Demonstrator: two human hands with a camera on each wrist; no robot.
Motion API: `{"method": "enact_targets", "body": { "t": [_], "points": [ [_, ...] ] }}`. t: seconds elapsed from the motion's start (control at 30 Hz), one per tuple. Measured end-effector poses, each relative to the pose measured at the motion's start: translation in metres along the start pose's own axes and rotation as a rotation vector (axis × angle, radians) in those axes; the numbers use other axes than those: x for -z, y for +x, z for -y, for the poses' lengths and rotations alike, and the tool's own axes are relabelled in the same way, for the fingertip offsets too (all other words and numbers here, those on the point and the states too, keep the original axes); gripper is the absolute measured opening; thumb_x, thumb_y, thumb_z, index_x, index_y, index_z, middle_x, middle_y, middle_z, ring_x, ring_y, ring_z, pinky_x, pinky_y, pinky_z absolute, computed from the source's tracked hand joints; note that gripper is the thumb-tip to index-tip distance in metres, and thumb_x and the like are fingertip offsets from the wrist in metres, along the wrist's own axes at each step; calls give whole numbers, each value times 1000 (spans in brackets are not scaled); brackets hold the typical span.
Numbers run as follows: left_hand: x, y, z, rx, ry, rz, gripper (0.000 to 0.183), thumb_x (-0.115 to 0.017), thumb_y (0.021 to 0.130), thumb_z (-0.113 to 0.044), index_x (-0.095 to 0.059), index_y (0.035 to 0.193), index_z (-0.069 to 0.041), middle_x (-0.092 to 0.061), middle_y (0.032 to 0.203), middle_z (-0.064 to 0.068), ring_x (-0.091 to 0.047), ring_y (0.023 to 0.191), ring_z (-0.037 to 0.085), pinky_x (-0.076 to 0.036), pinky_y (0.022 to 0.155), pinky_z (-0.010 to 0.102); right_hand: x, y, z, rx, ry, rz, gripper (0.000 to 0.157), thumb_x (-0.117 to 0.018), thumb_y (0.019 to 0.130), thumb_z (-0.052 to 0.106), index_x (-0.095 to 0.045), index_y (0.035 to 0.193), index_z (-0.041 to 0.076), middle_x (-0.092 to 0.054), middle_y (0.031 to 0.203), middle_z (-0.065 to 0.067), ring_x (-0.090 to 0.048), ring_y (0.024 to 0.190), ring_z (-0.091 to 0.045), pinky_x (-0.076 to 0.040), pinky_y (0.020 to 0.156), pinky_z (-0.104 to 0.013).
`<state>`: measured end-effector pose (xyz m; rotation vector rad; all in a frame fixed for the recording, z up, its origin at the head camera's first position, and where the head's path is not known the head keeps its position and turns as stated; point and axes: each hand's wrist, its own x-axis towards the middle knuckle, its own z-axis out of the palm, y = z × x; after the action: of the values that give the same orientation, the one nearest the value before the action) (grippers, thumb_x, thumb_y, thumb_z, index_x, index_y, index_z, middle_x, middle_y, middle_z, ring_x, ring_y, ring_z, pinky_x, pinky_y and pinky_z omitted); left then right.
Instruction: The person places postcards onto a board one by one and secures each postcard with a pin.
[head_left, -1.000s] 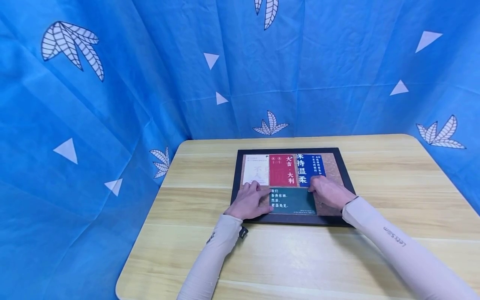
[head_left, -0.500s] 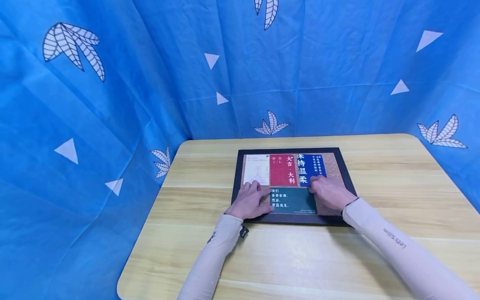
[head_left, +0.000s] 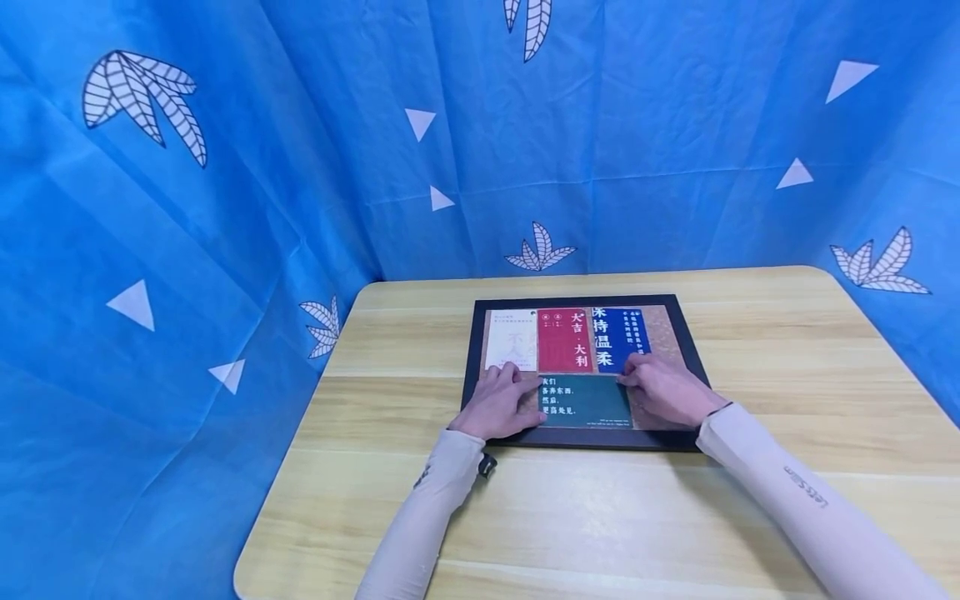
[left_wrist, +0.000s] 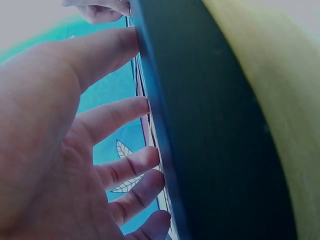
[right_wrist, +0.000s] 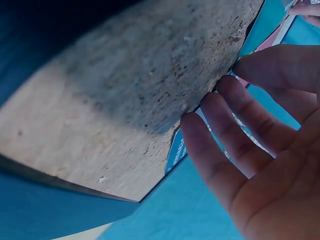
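A green card (head_left: 588, 408) with white characters lies flat on a black-framed cork board (head_left: 577, 437). My left hand (head_left: 502, 404) rests on the board with spread fingers; its thumb and index fingertip touch the card's left edge. In the left wrist view, its fingers (left_wrist: 112, 117) reach past the dark frame edge. My right hand (head_left: 663, 387) is at the card's upper right corner, thumb and index finger close together there. In the right wrist view, its other fingers (right_wrist: 215, 150) reach down to the cork surface; I cannot tell whether something small is pinched between thumb and index finger.
Above the green card sit a white card (head_left: 512, 333), a red card (head_left: 558, 346) and a blue card (head_left: 626, 333). A small black dot marks the white card's top right corner. The board lies on a wooden table (head_left: 600, 517) before a blue curtain (head_left: 637, 125).
My right wrist and forearm have shifted slightly to the right, while the fingertips stay at the green card's corner. The left hand and the board stay in place.
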<state>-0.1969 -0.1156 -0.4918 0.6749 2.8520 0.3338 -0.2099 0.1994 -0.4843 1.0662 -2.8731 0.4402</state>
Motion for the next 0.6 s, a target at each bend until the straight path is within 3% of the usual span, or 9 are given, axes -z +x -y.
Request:
{"method": "enact_targets", "body": {
  "t": [0.43, 0.6],
  "points": [
    [2, -2, -1, -11, -17, 0, 66, -69, 94, -55, -53, 152, -28, -50, 115, 3, -40, 102, 20, -36, 86, 32, 2, -2, 1, -28, 22, 30, 25, -67, 89, -1, -79, 111, -1, -69, 102, -9, -64, 90, -22, -59, 84, -44],
    [5, -4, 2, -23, -39, 29, 68, -67, 96, -54, -49, 155, -28, -51, 113, 3, -41, 101, 18, -37, 85, 30, 4, -1, 3, -100, 91, 53, 28, -66, 91, 2, -77, 117, -1, -70, 106, -10, -67, 96, -25, -59, 90, -49]
  ]
}}
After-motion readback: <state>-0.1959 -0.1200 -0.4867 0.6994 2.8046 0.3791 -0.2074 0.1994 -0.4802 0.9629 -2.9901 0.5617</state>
